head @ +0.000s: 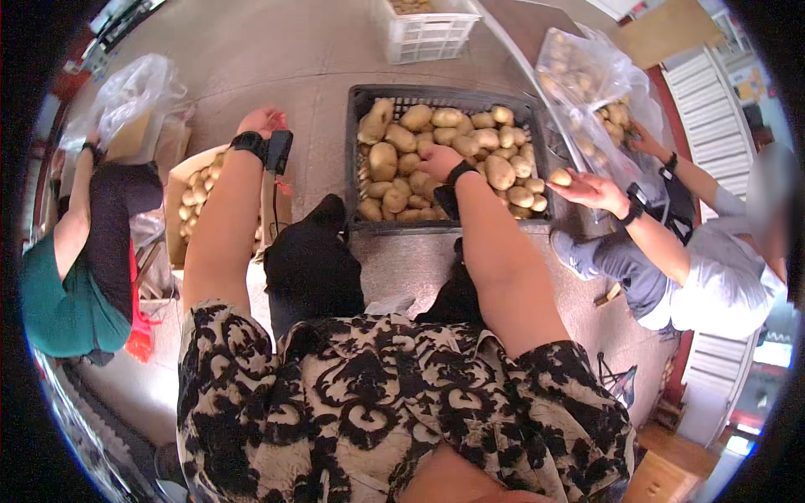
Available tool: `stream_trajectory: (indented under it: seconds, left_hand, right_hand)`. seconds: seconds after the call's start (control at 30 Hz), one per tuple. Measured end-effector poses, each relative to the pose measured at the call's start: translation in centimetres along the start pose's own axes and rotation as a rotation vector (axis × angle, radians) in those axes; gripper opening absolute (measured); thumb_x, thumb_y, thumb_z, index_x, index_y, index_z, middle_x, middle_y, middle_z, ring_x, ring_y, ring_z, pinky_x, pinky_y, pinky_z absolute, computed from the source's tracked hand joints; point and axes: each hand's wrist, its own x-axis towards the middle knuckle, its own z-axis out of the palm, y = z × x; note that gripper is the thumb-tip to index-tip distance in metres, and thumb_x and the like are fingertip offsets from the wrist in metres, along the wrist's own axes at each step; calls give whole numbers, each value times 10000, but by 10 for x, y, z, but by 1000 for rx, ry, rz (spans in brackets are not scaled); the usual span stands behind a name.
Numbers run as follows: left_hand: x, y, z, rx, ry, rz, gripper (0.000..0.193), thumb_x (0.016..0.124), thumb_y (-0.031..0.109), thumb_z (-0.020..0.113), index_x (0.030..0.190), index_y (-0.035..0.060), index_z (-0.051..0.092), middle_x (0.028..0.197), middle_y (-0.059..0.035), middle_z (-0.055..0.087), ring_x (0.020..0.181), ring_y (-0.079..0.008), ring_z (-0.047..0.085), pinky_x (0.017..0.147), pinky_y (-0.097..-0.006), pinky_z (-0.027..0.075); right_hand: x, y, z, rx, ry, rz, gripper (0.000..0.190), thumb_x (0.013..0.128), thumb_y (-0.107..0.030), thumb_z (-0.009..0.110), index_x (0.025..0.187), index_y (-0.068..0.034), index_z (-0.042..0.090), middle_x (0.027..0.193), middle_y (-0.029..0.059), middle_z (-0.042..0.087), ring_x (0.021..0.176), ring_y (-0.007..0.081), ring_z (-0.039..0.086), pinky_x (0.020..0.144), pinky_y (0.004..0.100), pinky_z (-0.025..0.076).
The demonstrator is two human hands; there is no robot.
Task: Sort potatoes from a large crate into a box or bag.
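Note:
A black plastic crate (pixel 446 230) full of potatoes (pixel 500 171) stands on the floor in front of me. My right hand (pixel 440 162) is down among the potatoes near the crate's middle; its fingers are partly hidden, and whether it grips one cannot be told. My left hand (pixel 263 121) is raised left of the crate, above the far end of a cardboard box (pixel 177 232) that holds smaller potatoes (pixel 196 192). Its fingers are curled and blurred, so what they hold is unclear. Both wrists wear black straps, the left with a small black device.
At the right a person's hand (pixel 591 190) holds a potato (pixel 560 177) by the crate's edge; the other reaches into clear plastic bags (pixel 575 75) of potatoes. Another person (pixel 75 289) sits at the left beside a plastic bag (pixel 135 94). A white crate (pixel 434 38) stands beyond.

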Motion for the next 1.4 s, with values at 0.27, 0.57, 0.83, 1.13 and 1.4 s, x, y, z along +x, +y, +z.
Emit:
stream_trajectory:
  seconds: [0.27, 0.57, 0.83, 1.13, 1.4]
  left_hand:
    - [-3, -31, 121, 232, -275, -123, 161, 813, 151, 452, 789, -1, 500, 678, -67, 532, 581, -168, 495, 540, -285, 431]
    - [-13, -121, 188, 1093, -482, 426, 215, 737, 153, 442, 573, 56, 541, 537, -83, 545, 474, -173, 537, 403, -323, 408]
    - [22, -119, 72, 1358, -370, 300, 101, 756, 74, 446, 750, 2, 516, 578, -110, 536, 481, -192, 523, 408, -331, 405]
    - [-20, -129, 145, 466, -96, -170, 134, 722, 183, 514, 733, 57, 469, 629, -79, 485, 496, -171, 464, 411, -295, 385]
    - [-6, -133, 153, 564, -270, -204, 111, 704, 159, 498, 706, 52, 466, 624, -80, 480, 471, -154, 442, 407, -279, 367]
  right_hand:
    - [-6, -17, -25, -116, 385, 200, 344, 680, -224, 560, 959, -34, 498, 989, 162, 528, 908, 305, 505, 770, 390, 420]
    - [5, 110, -38, -368, 283, 249, 561, 709, -340, 535, 1181, -74, 389, 1240, 115, 355, 1153, 249, 312, 958, 326, 268]
    - [-1, -28, -41, 32, 27, 468, 496, 723, -181, 566, 1179, -98, 389, 1246, 109, 297, 1134, 279, 315, 916, 352, 338]
    - [15, 35, -26, 246, 220, 677, 544, 715, -97, 580, 1206, -138, 350, 1304, 76, 147, 1105, 297, 339, 869, 395, 396]
    - [73, 174, 51, -463, 100, 621, 334, 847, -278, 342, 1006, -96, 572, 1046, 88, 535, 990, 258, 465, 834, 366, 362]
